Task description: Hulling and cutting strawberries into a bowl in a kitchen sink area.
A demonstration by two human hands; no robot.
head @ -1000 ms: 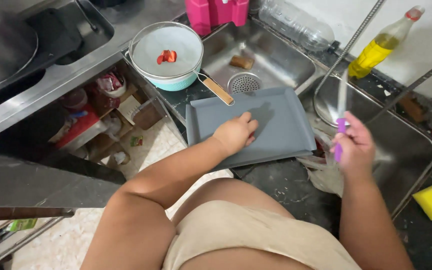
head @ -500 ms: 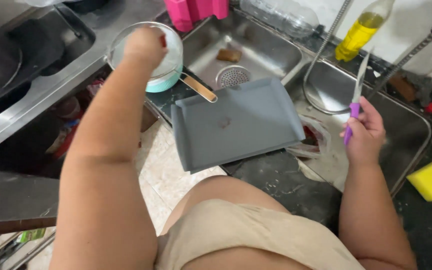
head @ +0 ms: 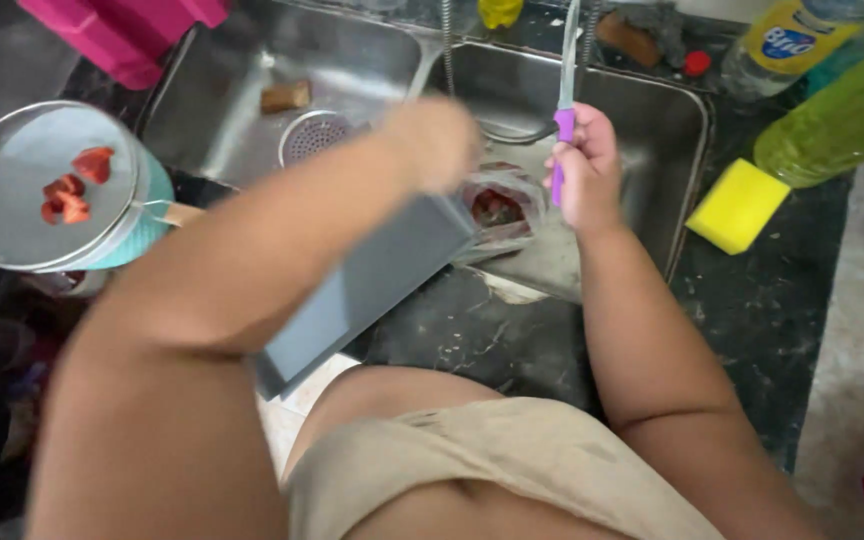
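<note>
My right hand grips a knife by its purple handle, blade pointing up, over the right sink basin. My left hand is blurred and reaches across above the far end of a grey cutting board; whether it holds anything is unclear. The board lies slanted from the counter edge toward the right basin. Just past the board's end, a clear plastic bag with red scraps sits in that basin. At the left, a white-lined pot holds a few red pieces.
The left sink basin has a round drain strainer and a brown lump. A yellow sponge and a green bottle are on the dark counter at right. A pink container stands at the back left.
My left hand swung from the pot at the left across to the right basin. The knife in my right hand stays upright. The view shifted right and closer.
</note>
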